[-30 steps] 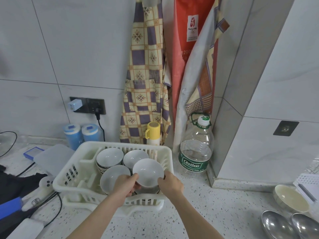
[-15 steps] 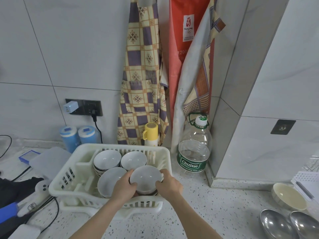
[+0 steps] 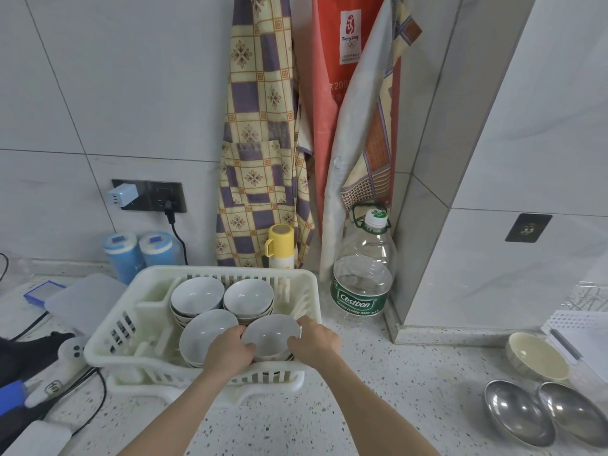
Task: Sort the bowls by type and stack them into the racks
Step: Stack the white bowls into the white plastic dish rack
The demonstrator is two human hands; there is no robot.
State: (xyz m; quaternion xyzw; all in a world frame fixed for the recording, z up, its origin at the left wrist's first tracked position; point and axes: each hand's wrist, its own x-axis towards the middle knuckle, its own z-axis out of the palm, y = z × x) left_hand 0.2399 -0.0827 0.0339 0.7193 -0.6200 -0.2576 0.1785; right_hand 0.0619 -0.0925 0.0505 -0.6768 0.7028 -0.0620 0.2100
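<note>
A white plastic dish rack (image 3: pixel 108 337) on the speckled counter holds several stacks of white ceramic bowls. The front right bowl (image 3: pixel 269 334) sits on its stack, and both my hands hold it. My left hand (image 3: pixel 228 352) grips its left rim and my right hand (image 3: pixel 314 339) grips its right rim. Another stack (image 3: pixel 205 334) stands front left, with two more behind, the back left stack (image 3: pixel 196 296) and the back right stack (image 3: pixel 248 297). At the far right a cream bowl (image 3: pixel 538 357) and two steel bowls (image 3: pixel 516 416) (image 3: pixel 574 413) lie on the counter.
A large water bottle (image 3: pixel 363 274) stands right of the rack, with a yellow-capped flask (image 3: pixel 279 246) and two blue canisters (image 3: pixel 138 255) behind it. Aprons hang on the wall. Cables, a plastic lid (image 3: pixel 85 299) and gadgets crowd the left. A white perforated rack (image 3: pixel 582 327) sits far right.
Both hands lowered the white bowl from above the rack down onto the front right stack. It now sits level instead of tilted toward me.
</note>
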